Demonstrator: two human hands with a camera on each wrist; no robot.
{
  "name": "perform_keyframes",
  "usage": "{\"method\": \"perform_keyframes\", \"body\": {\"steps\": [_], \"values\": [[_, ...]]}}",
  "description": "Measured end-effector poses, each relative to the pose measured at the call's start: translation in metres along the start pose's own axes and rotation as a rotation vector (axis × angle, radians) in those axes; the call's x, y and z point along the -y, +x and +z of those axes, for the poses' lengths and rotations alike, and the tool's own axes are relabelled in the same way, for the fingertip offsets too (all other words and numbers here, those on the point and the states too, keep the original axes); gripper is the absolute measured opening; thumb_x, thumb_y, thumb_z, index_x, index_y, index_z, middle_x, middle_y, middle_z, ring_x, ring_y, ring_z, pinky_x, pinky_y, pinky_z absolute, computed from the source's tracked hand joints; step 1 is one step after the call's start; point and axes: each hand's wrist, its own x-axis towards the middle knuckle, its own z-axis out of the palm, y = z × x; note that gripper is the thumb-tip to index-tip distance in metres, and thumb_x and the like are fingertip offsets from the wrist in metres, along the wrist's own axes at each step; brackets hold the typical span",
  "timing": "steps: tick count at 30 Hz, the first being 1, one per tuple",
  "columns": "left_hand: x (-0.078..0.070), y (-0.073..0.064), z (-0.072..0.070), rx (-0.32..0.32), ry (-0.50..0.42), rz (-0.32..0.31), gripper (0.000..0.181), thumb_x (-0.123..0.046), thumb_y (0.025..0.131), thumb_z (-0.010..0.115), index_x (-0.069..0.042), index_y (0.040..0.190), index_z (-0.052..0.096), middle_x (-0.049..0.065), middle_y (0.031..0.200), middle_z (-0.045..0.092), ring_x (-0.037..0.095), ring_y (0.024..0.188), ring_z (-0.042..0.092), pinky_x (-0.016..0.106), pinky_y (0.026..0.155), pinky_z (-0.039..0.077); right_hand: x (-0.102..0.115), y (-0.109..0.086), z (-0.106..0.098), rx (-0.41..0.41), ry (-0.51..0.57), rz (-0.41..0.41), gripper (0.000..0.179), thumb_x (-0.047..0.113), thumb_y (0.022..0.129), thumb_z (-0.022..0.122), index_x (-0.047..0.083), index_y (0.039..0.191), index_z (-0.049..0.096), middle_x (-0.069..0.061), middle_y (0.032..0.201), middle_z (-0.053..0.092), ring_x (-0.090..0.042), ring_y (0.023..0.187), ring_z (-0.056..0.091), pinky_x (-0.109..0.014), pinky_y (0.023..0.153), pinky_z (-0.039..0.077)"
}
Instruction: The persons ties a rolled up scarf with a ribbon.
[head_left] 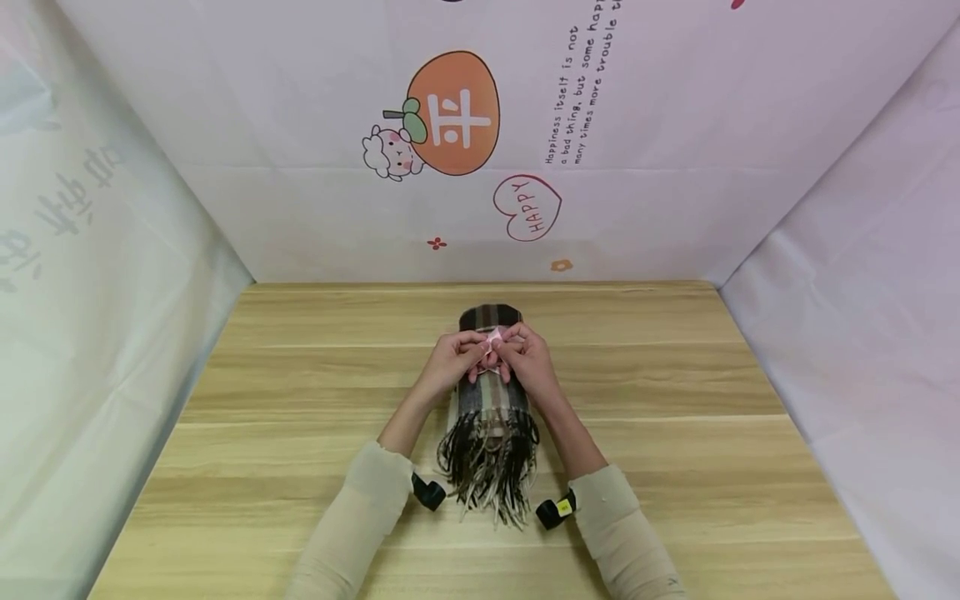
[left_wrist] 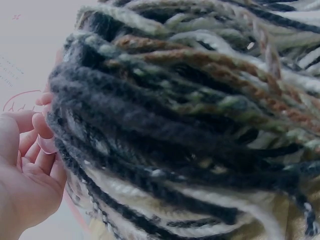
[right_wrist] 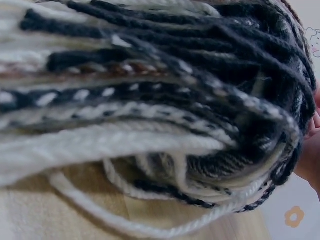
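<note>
A rolled plaid scarf point(head_left: 491, 398) in black, grey, brown and cream lies lengthwise on the table, its fringe point(head_left: 495, 475) spread toward me. Over the scarf's upper part both hands meet at a small pink strip point(head_left: 495, 335), which looks like ribbon. My left hand point(head_left: 452, 360) pinches it from the left between thumb and fingers. From the other side my right hand point(head_left: 529, 364) pinches it too, fingertips close to the left ones. Fringe strands point(left_wrist: 165, 115) fill much of the left wrist view, and in the right wrist view they hide most of the right hand point(right_wrist: 311, 162).
The wood-grain table point(head_left: 300, 392) extends to both sides of the scarf. Behind it rises a white printed backdrop point(head_left: 315, 217), with white sheets at left and right. A dark wrist camera point(head_left: 429, 492) sits by the left sleeve, another point(head_left: 551, 512) by the right.
</note>
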Motion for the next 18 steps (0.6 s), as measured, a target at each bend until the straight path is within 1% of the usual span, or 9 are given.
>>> {"method": "perform_keyframes", "body": {"steps": [2,6,10,14,18], "values": [[0.0007,0.0002,-0.0004,0.004,-0.01,-0.002,0.022,-0.004,0.101,0.054,0.011,0.112,0.065,-0.004,0.071,0.067,0.009,0.048,0.049,0.02,0.046,0.043,0.0005,-0.0003,0.0001,0.004,-0.008,-0.003,0.011,0.008,0.1,0.059,0.006,0.096,0.048,0.004,0.065,0.067,-0.007,0.043,0.05,-0.019,0.043,0.041],[0.0021,0.0,-0.0014,0.017,-0.027,0.014,0.023,-0.005,0.102,0.054,0.012,0.113,0.065,-0.001,0.073,0.067,0.009,0.048,0.049,0.02,0.046,0.043,0.0014,-0.0011,0.0001,0.025,-0.019,-0.018,0.012,0.005,0.1,0.058,0.006,0.093,0.047,0.004,0.065,0.066,-0.007,0.042,0.05,-0.018,0.043,0.041],[0.0024,-0.0005,-0.0019,0.025,-0.022,0.022,0.023,-0.006,0.102,0.053,0.011,0.112,0.066,-0.001,0.073,0.067,0.009,0.05,0.049,0.02,0.047,0.043,0.0009,-0.0008,-0.0005,0.042,-0.027,-0.025,0.013,0.004,0.1,0.057,0.007,0.092,0.047,0.005,0.064,0.065,-0.007,0.042,0.049,-0.018,0.043,0.042],[0.001,-0.0009,-0.0016,0.024,-0.015,0.023,0.022,-0.006,0.102,0.053,0.011,0.109,0.067,-0.002,0.073,0.066,0.009,0.051,0.05,0.019,0.048,0.044,0.0005,-0.0002,-0.0013,0.046,-0.045,-0.026,0.013,0.004,0.1,0.057,0.007,0.091,0.048,0.005,0.062,0.063,-0.007,0.041,0.049,-0.019,0.043,0.042],[0.0013,-0.0002,-0.0008,0.021,-0.029,0.012,0.024,-0.011,0.103,0.054,0.01,0.104,0.067,-0.002,0.071,0.065,0.008,0.052,0.05,0.019,0.048,0.045,0.0019,0.0001,-0.0015,0.058,-0.074,-0.029,0.013,0.003,0.1,0.057,0.004,0.091,0.048,0.004,0.061,0.062,-0.009,0.041,0.049,-0.02,0.043,0.042]]}}
